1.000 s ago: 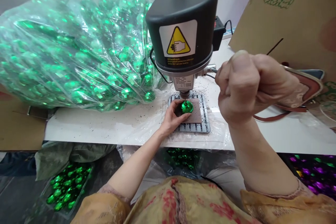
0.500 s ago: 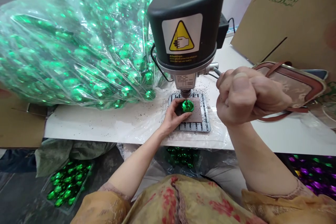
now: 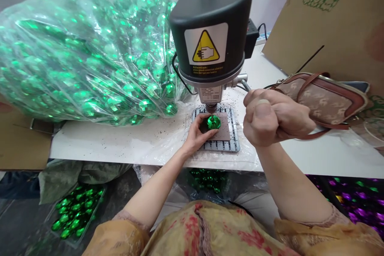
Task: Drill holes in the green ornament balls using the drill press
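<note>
A small black drill press (image 3: pixel 210 28) stands on the table with its bit over a shiny green faceted bauble (image 3: pixel 214 122). My left hand (image 3: pixel 199 131) pinches the bauble between thumb and fingers on a brown board (image 3: pixel 224 128), which lies on the slotted metal base (image 3: pixel 235 144). The bit reaches the top of the bauble; whether it has entered cannot be made out. My right hand (image 3: pixel 270 118) is wrapped in a fist round the feed lever (image 3: pixel 246 85) at the press's right side. Most of that lever is hidden inside the fist.
A big clear bag of green baubles (image 3: pixel 90 56) fills the table's left. Behind my right hand lie a patterned handbag (image 3: pixel 333 96) and a cardboard box (image 3: pixel 336 28). Dark shavings dot the white table (image 3: pixel 120 144). Below it is a bin of green baubles (image 3: pixel 78 212).
My right hand has come slightly down and left with the lever. The press head appears a little lower in the view. My left hand stays on the bauble.
</note>
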A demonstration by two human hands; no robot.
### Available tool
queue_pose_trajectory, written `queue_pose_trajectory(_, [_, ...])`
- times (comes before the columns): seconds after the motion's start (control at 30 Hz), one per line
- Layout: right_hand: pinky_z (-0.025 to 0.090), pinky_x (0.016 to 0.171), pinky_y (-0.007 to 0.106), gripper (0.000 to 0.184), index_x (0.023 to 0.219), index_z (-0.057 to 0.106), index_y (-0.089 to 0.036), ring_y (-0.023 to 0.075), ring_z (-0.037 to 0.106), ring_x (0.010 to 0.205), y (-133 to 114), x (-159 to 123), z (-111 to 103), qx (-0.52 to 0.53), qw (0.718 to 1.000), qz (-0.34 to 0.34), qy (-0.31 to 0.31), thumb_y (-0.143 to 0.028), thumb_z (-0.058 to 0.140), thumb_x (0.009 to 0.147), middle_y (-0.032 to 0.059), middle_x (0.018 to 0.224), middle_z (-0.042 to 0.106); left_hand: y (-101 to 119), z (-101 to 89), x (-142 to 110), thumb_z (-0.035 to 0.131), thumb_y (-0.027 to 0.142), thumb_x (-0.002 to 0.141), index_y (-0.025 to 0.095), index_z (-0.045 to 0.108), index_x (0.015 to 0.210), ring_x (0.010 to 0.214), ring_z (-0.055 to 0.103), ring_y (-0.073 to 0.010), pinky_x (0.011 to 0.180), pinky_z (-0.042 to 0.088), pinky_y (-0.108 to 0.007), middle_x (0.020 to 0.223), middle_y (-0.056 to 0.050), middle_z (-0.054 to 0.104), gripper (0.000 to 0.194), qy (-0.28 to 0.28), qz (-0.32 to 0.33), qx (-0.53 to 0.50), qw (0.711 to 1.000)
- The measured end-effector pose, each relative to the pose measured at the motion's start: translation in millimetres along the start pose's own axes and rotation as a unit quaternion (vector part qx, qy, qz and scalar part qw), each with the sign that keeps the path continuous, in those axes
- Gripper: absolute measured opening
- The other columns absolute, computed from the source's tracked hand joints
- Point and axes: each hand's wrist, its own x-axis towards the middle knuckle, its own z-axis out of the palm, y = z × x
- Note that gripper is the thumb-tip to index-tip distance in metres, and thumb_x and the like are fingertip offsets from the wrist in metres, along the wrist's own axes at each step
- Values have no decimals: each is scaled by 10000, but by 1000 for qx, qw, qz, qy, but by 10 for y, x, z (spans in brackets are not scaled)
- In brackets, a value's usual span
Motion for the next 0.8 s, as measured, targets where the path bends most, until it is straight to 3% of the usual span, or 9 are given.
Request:
queue_pose_trajectory(0.33, [281,383,254,408,568,207,-195,38,276,384,-48,-109,-90,1,999,-1,-41,-50,545,745,-71,502,300,37,14,-7,838,445,760,211,563,1200,1139,626,-226,1027,497,-397,1203,-87,656,570,7,-2,-9,1000])
queue_pose_trajectory(0.5, [220,405,264,463,537,222,-183,44,299,386,-122,158,87,-62,993,95,22,-144,539,874,-59,462,262,44,31,13,846,451,743,211,575,1186,1087,649,-228,983,525,-406,1159,-82,671,572,19,-3,12,1000])
queue_pose_trajectory(0.53, [199,414,268,483,527,241,-184,44,295,388,-116,262,144,-75,985,149,45,-183,569,880,-60,452,267,58,41,9,846,448,743,211,575,1188,1086,652,-230,980,528,-408,1165,-84,672,572,26,-5,19,999])
queue_pose_trajectory(0.57, [182,422,273,497,525,247,-192,45,286,389,-101,365,197,-66,979,186,58,-208,601,874,-63,450,259,81,51,-6,844,444,745,211,577,1186,1084,655,-232,975,532,-410,1166,-86,672,566,39,-8,31,999])
queue_pose_trajectory(0.63, [166,423,274,469,525,276,-207,42,260,375,-55,536,278,-21,979,198,52,-157,613,848,-76,452,229,159,66,-82,832,427,758,213,587,1164,1057,664,-232,947,543,-408,1131,-82,676,520,85,1,82,993])
queue_pose_trajectory(0.73, [156,437,291,459,548,282,-226,55,264,369,1,646,319,9,979,195,55,-141,605,863,-80,458,238,317,57,-348,802,376,785,223,593,1154,1017,670,-229,878,558,-381,1078,-77,670,451,119,94,188,970])
queue_pose_trajectory(0.8, [155,446,298,448,561,291,-230,67,287,369,5,645,313,10,981,185,49,-140,603,870,-78,458,260,399,33,-609,786,355,796,212,582,1192,1011,672,-234,823,565,-354,1098,-103,664,469,50,208,245,946])
